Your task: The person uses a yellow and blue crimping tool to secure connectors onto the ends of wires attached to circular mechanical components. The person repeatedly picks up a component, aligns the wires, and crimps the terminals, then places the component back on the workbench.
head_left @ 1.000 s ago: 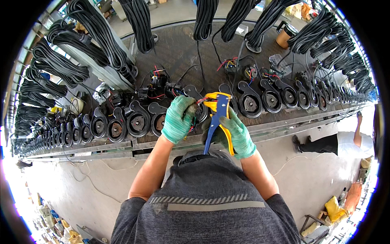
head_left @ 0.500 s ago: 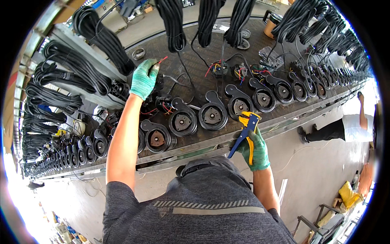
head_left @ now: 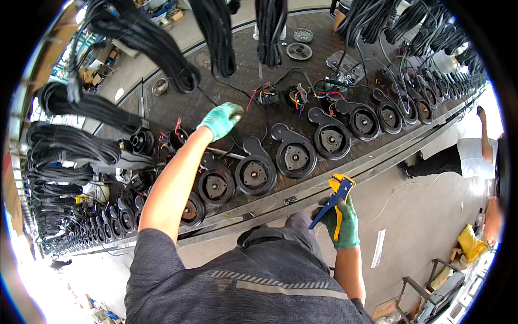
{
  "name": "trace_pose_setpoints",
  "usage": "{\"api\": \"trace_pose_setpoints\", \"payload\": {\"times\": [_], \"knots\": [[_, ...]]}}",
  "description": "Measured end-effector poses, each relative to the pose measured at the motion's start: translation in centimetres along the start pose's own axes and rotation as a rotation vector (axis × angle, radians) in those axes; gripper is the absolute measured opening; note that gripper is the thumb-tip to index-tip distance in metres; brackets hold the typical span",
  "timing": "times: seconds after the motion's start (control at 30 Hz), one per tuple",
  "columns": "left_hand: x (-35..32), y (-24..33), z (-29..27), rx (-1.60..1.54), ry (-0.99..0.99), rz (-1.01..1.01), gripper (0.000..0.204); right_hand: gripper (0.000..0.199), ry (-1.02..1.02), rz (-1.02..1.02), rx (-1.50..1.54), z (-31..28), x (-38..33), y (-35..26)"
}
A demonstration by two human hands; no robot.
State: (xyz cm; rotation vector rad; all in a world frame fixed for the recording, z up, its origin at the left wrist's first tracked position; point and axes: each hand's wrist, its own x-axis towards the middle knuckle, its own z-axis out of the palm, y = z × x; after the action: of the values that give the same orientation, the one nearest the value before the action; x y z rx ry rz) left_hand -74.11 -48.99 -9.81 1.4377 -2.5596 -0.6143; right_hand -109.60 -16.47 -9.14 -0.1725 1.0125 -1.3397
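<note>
My left hand (head_left: 222,120), in a green knit glove, is over the bench with its fingers curled. A dark cable runs close by; what the fingers hold, if anything, is hidden. My right hand (head_left: 345,224), gloved the same, grips a wire stripper (head_left: 335,202) with blue and yellow handles, its jaws pointing up beyond the bench's near edge. Below the left hand lie round black housings with metal centres, such as one housing (head_left: 255,174) and its neighbour (head_left: 295,157). To the left sits a part with red wires (head_left: 177,132) sticking up.
Bundles of black cable (head_left: 213,40) hang along the far side of the bench (head_left: 302,67). Wired parts with coloured leads (head_left: 264,96), a clear plastic bag (head_left: 345,67) and a round metal disc (head_left: 299,51) lie on it. Another person (head_left: 464,156) stands at the right.
My left hand has moved right and nearer, away from the red wire it was pinching. My right hand, still with the wire stripper, has shifted slightly right and nearer. The view has shifted too.
</note>
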Motion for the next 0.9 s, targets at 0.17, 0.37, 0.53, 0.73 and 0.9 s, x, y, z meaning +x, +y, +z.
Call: {"api": "trace_pose_setpoints", "payload": {"times": [0.17, 0.37, 0.53, 0.73, 0.9], "knots": [[9.0, -1.4, 6.5, 0.047, 0.155, -0.364, 0.036, 0.054, 0.052, 0.009, 0.015, -1.5, -0.8, -1.5], [12.1, -2.7, 6.4, 0.3, -0.252, -0.321, 0.045, 0.059, 0.134, 0.005, 0.079, -5.6, 0.5, -3.1], [10.7, -5.9, 6.9, 0.208, -0.175, -0.117, 0.038, 0.058, 0.128, -0.021, 0.089, -6.8, 2.6, -4.9], [10.4, -4.3, 6.9, -0.02, 0.122, -0.136, 0.025, 0.06, 0.082, 0.028, 0.07, -6.7, 5.0, -6.0], [5.8, 1.1, 3.0, -0.313, 0.387, -0.255, 0.023, 0.053, -0.006, 0.089, 0.067, -5.7, 5.5, -6.0]]}}
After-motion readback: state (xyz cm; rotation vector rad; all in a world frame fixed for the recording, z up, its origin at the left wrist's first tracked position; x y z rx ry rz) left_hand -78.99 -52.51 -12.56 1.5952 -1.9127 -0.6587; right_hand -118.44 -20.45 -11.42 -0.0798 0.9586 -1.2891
